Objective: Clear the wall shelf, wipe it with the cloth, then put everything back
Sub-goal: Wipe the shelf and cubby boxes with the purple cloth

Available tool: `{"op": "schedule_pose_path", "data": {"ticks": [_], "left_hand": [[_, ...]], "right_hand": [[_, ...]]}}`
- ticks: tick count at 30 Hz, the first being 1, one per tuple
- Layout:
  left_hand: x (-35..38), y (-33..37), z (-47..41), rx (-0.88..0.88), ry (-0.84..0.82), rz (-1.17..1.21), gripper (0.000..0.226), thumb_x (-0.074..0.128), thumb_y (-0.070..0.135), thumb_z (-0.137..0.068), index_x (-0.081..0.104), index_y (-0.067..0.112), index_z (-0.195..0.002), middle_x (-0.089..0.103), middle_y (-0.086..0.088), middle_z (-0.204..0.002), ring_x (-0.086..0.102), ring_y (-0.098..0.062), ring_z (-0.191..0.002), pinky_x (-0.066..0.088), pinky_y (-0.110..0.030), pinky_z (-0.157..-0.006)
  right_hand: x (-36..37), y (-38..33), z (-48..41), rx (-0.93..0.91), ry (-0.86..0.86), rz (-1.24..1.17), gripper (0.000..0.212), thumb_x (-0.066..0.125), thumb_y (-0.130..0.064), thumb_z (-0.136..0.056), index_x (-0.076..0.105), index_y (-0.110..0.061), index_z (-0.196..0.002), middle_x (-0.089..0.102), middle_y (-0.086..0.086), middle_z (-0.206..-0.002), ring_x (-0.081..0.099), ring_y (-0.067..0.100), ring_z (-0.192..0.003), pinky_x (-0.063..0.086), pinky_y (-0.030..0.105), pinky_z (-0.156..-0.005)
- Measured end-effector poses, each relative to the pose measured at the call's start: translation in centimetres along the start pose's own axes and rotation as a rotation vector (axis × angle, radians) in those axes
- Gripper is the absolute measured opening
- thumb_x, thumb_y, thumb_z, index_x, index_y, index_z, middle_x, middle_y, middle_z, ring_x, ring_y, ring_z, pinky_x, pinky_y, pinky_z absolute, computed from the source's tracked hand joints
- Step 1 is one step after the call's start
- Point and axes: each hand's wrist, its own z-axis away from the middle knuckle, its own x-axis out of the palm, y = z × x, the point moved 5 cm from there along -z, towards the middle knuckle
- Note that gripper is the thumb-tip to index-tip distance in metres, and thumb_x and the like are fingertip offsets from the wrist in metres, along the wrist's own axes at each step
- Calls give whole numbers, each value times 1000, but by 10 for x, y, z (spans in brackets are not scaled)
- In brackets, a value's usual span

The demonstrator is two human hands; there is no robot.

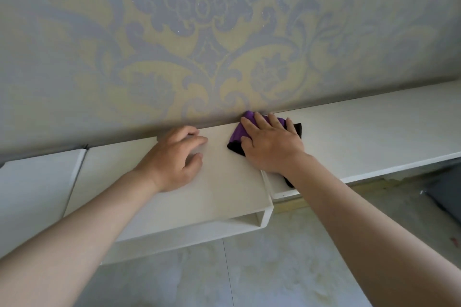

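1. my right grip (pixel 270 147), fingers flat and spread, presses a purple and black cloth (pixel 237 133) onto the white wall shelf (pixel 374 137), right against the patterned wall (pixel 199 32).
2. my left grip (pixel 174 159) rests on the shelf just beside the cloth, fingers loosely bent, holding nothing.

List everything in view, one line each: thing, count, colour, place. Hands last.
wall shelf: one, white, stepped boxes along the wall.
cloth: one, purple with black edge, on the shelf top against the wall, under the right hand.
wallpaper: one, grey-blue and yellow ornament, behind the shelf.
floor: one, pale tiles, below the shelf.
dark object: one, dark grey, right edge below the shelf; cannot tell what.
left hand: one, resting on the shelf top, holding nothing.
right hand: one, fingers flat on the cloth.
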Motion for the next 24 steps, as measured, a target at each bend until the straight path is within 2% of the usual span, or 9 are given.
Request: {"op": "schedule_pose_path", "data": {"ticks": [5, 12, 15, 19, 22, 24], "left_hand": [[-2, -4, 2, 51, 41, -58, 51, 28, 40, -82, 67, 11, -100, 58, 1, -111, 57, -26, -98, 53, -41, -78], [-36, -57, 61, 125, -55, -137, 50, 29, 38, -85, 67, 14, -107, 57, 4, -110, 55, -22, -104, 52, -39, -85], [-59, -98, 84, 102, -15, -186, 50, 32, 39, -83, 69, 12, -105, 61, 0, -109, 62, -28, -100, 53, -38, -81], [-80, -152, 111, -21, 77, -174, 45, 33, 40, -81, 67, 17, -100, 60, 3, -107, 61, -27, -93, 52, -37, -76], [-86, -181, 125, -124, 124, -125, 27, 45, 25, -88, 64, 16, -106, 57, 5, -114, 58, -25, -101, 47, -35, -79], [-87, -191, 128, -170, 167, -61, 27, 49, 15, -90, 65, 10, -111, 57, 1, -121, 56, -25, -109, 41, -32, -83]], "right_hand": [[2, -4, 1, 61, 3, -17, 63, 17, -48, -100, 5, -34, -160, 0, -5, -169, -2, 26, -155, -2, 54, -123], [10, -68, 21, 80, -23, 12, 63, 15, -49, -100, 2, -34, -160, -3, -4, -169, -7, 24, -155, -4, 56, -122], [15, -86, 18, 98, 13, 22, 63, 14, -48, -99, 3, -33, -160, 0, -4, -169, -5, 26, -154, -3, 57, -121], [21, -121, 12, 135, 30, -16, 63, 16, -48, -99, 5, -34, -159, 0, -5, -169, -1, 28, -154, -1, 56, -121], [28, -194, 9, 15, 56, -21, 62, 20, -50, -99, 13, -32, -158, 5, -6, -168, 3, 26, -154, 1, 56, -121], [36, -256, 11, -109, 55, -21, 62, 20, -50, -99, 12, -32, -158, 4, -7, -168, 1, 26, -154, -1, 56, -121]]}}
